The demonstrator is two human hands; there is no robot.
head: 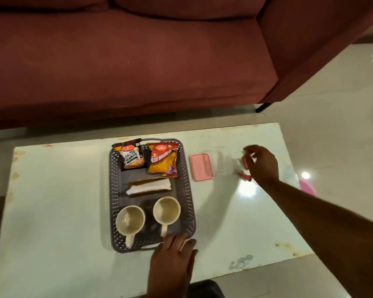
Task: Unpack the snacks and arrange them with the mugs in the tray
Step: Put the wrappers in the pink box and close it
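Note:
A grey woven tray (114, 190) lies in the middle of the white table. At its far end are a salted peanuts packet (131, 155) and a yellow-red snack packet (163, 161). A brown holder with white napkins (149, 187) sits mid-tray. Two cream mugs (130, 220) (166, 210) stand upright at the near end with their handles toward me. My left hand (174, 252) grips the tray's near right corner, fingers over the rim. My right hand (262, 163) is at the right of the table, its fingers curled on a small red and white packet (244, 163); it is blurred.
A pink-lidded box (201, 167) lies just right of the tray, with a clear container (221, 162) beside it. Another red scrap (244, 177) lies under my right hand. A maroon sofa (125, 61) stands behind the table. A pink object (307, 187) shows past the table's right edge.

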